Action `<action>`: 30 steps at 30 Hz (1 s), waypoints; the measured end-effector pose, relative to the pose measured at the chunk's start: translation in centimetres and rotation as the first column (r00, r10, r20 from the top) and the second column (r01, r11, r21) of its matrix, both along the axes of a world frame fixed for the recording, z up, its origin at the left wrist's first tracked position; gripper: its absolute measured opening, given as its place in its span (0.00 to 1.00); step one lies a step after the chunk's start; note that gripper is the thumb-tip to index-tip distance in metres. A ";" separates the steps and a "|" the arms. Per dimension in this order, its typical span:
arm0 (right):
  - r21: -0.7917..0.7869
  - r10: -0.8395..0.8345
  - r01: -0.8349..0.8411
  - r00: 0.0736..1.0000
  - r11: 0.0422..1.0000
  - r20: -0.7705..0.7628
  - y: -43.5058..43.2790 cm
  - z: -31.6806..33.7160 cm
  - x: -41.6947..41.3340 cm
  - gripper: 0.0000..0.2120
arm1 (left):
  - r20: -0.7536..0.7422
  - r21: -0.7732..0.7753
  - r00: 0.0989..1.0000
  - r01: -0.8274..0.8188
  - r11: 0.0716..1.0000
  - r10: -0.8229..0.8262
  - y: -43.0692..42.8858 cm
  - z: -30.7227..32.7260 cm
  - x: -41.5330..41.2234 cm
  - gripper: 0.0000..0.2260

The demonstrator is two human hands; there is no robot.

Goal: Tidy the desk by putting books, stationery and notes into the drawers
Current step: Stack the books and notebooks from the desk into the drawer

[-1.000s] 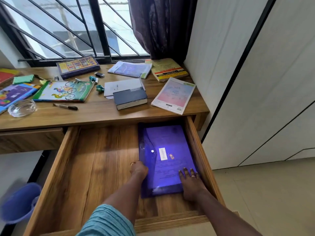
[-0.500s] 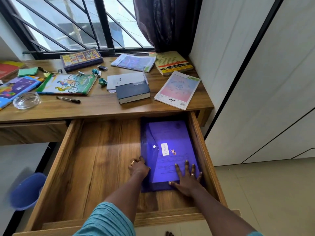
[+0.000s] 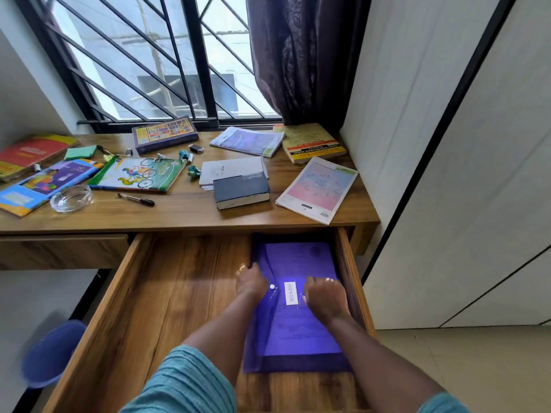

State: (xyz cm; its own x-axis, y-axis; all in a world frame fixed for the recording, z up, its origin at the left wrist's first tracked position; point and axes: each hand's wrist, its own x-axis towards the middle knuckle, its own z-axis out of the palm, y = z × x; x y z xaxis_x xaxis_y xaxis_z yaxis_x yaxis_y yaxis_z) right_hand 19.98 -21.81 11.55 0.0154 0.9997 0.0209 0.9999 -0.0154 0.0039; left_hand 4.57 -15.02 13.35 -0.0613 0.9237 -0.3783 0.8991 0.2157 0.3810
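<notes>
A translucent purple folder (image 3: pixel 298 329) with papers inside lies flat on the right side of the open wooden drawer (image 3: pixel 179 293). My left hand (image 3: pixel 252 283) sits at the folder's left edge, fingers curled down over it. My right hand (image 3: pixel 325 296) presses on the folder's right half, fingers bent. On the desk (image 3: pixel 185 213) lie a dark blue book (image 3: pixel 241 189), a pink notebook (image 3: pixel 319 189), a yellow book (image 3: pixel 313 143), a white spiral pad (image 3: pixel 232 168), a bicycle picture book (image 3: pixel 140 174), a black pen (image 3: pixel 136 199) and green sticky notes (image 3: pixel 80 152).
A glass ashtray (image 3: pixel 71 198) stands near the desk's front left. A colourful box (image 3: pixel 165 134) lies by the window. The left drawer (image 3: pixel 59 251) is closed. A blue bin (image 3: pixel 50 353) stands on the floor at left. White wardrobe panels (image 3: pixel 447 174) close the right side.
Both hands have slid forward along the folder, from its near end to its middle, and the fingers have curled. The folder stays flat in the drawer.
</notes>
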 end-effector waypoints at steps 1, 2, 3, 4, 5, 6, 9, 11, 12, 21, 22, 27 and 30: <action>0.043 -0.002 0.002 1.000 0.999 -0.007 1.4 1.1 0.6 0.14 | 0.029 0.031 0.999 0.011 0.999 -0.012 1.0 0.8 0.7 0.17; 0.102 -0.003 0.002 1.000 0.995 0.002 2.6 2.2 1.0 0.13 | 0.065 0.053 0.998 0.011 0.999 -0.015 1.8 1.6 1.4 0.17; 0.146 0.002 -0.003 1.000 0.989 0.005 4.0 3.2 1.4 0.13 | 0.103 0.072 0.995 0.007 0.997 -0.015 2.7 2.3 2.2 0.18; 0.172 -0.002 0.002 1.000 0.985 -0.003 5.5 3.7 1.9 0.13 | 0.139 0.088 0.990 -0.001 0.996 -0.012 3.5 3.0 3.1 0.19; 0.162 -0.017 0.021 1.000 0.987 -0.025 7.0 4.1 2.3 0.14 | 0.162 0.103 0.987 -0.002 0.995 -0.015 4.3 3.5 3.9 0.20; 0.133 -0.042 0.047 0.998 0.990 -0.036 8.4 4.5 2.6 0.17 | 0.176 0.119 0.984 0.002 0.993 -0.023 4.9 3.9 4.6 0.21; 0.019 -0.094 0.095 0.994 0.995 -0.048 12.1 5.0 3.3 0.28 | 0.208 0.158 0.977 0.024 0.987 -0.057 6.4 4.6 6.7 0.22; -0.082 -0.079 0.078 0.997 0.994 -0.008 13.7 4.9 3.8 0.30 | 0.237 0.167 0.969 0.034 0.985 -0.073 7.2 4.8 7.7 0.23; -0.118 -0.095 0.096 0.995 0.988 0.017 14.4 4.6 4.1 0.30 | 0.250 0.166 0.965 0.036 0.986 -0.078 7.5 4.8 8.0 0.22; -0.173 -0.083 0.099 0.992 0.980 0.094 14.5 5.1 3.8 0.13 | 0.332 0.115 0.943 -0.002 0.993 -0.036 8.0 4.0 8.9 0.25; -0.138 -0.023 0.038 0.994 0.990 0.105 14.6 5.2 3.6 0.17 | 0.348 0.106 0.937 -0.007 0.994 -0.030 7.9 3.9 8.8 0.25; -0.009 -0.054 0.055 0.995 0.998 0.084 13.1 6.3 3.5 0.16 | 0.476 0.027 0.877 -0.080 0.996 0.058 7.0 4.1 8.9 0.20; 0.158 -0.138 0.132 0.990 0.979 0.029 11.1 7.3 3.8 0.18 | 0.580 -0.017 0.808 -0.114 0.993 0.103 6.3 4.3 9.2 0.18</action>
